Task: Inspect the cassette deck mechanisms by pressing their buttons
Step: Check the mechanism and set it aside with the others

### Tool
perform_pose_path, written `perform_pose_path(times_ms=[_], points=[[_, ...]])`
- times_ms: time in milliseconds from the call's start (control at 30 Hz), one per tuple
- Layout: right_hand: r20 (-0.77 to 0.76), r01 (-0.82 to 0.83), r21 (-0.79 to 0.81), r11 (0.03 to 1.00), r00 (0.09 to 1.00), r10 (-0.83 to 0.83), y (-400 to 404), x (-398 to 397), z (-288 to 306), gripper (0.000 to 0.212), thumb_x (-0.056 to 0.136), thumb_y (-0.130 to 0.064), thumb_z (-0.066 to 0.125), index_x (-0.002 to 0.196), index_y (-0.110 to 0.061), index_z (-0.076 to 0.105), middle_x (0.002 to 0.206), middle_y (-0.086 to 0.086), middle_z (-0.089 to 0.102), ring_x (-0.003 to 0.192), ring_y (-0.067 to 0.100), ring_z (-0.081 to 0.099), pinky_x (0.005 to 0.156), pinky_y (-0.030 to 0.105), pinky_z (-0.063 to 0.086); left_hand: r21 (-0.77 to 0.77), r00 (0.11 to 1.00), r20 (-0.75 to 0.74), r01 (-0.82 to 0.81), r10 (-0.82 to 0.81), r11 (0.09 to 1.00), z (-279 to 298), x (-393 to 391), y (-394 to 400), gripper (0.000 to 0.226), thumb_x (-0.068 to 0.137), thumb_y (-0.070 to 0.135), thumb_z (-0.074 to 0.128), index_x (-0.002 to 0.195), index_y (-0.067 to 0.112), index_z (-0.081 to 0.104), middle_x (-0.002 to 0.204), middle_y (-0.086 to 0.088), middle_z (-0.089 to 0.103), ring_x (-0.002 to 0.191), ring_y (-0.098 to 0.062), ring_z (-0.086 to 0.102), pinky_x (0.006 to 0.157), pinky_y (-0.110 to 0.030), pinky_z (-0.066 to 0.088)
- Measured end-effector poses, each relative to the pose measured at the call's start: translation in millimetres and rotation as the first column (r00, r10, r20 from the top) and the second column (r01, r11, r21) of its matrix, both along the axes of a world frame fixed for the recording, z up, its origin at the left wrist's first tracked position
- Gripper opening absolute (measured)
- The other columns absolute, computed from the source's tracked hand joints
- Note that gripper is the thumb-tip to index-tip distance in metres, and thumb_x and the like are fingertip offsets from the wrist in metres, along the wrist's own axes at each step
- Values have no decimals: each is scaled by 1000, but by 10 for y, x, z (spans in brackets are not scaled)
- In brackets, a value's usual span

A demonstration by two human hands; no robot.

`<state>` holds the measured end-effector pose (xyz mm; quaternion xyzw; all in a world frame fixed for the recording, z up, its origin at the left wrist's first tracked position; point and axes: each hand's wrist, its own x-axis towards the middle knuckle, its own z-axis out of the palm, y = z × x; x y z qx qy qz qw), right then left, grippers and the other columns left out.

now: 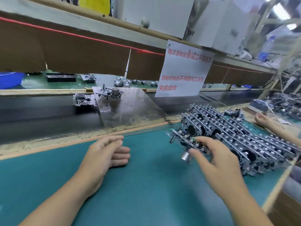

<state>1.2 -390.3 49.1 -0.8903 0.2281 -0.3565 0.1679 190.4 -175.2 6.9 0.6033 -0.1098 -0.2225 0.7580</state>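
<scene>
One cassette deck mechanism (187, 141) pinched by right hand (216, 154) beside the stacked mechanisms (244, 136) | left hand (104, 154) relaxed, loosely curled on green mat (146, 185) | paper sign (182, 69) in red Chinese, partly legible: 录制开始后不得做; plate (130, 106) marking unreadable

Head view, down over workbench (130, 185)

One cassette deck mechanism (187, 142) held tilted above the teal counter (146, 185), silver motor can hanging below. Bulk stack of mechanisms (244, 139) in rows at right. Two more on the belt: (84, 99), (110, 93).
</scene>
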Motion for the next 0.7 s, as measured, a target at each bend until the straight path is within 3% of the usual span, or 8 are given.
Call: perform_pose_path(times_ms=[67,133,333,433,533,600,700], points=[[-42,196,60,979,980,-194,-210,-197,24,27,84,-30,77,110,-30,69,99,-9,70,83,6,56,74,21,38,22,1000,19,2,-3,1000,-19,15,-4,14,102,11,59,107,11,72,85,-18,77,79,-32,77,66,-33,62],[-139,361,38,932,925,-353,-368,-307,31,36,83,-30,78,118,-25,68,108,2,69,92,19,55,79,29,38,36,999,33,13,-14,999,-39,20,-3,16,102,8,58,103,8,74,84,-17,77,76,-30,76,63,-31,62],[-264,453,-97,886,847,-462,-397,-323,-54,56,83,-28,79,135,-22,59,126,9,48,101,21,44,85,36,43,23,999,45,20,-21,1000,-63,39,2,20,101,3,57,94,6,75,82,-18,76,71,-27,75,58,-27,61],[-123,484,-275,831,839,-529,-255,-295,-83,62,75,-32,82,131,-20,60,128,13,45,112,33,42,89,51,44,4,998,58,34,-34,999,-76,34,-3,24,100,1,58,85,7,77,80,-19,75,68,-25,74,56,-26,60],[105,319,-361,876,948,-302,63,-105,-143,48,76,-30,76,120,-14,66,125,14,50,106,36,48,90,49,38,-13,998,59,32,-31,999,-88,32,-4,27,99,1,59,81,8,78,79,-18,75,67,-24,74,55,-25,60],[97,122,-364,923,991,-93,295,150,-159,42,74,-32,73,113,-15,69,124,12,52,104,31,51,92,46,41,-34,999,47,12,-10,999,-85,41,-10,28,99,1,59,80,9,78,80,-19,75,66,-25,74,56,-26,61],[-47,-145,-352,924,989,138,575,641,-124,37,77,-35,72,110,-18,69,128,10,52,104,26,50,93,42,44,-139,996,-47,-80,74,987,-57,81,-13,23,100,1,56,90,8,76,85,-20,75,67,-24,75,56,-28,61]])
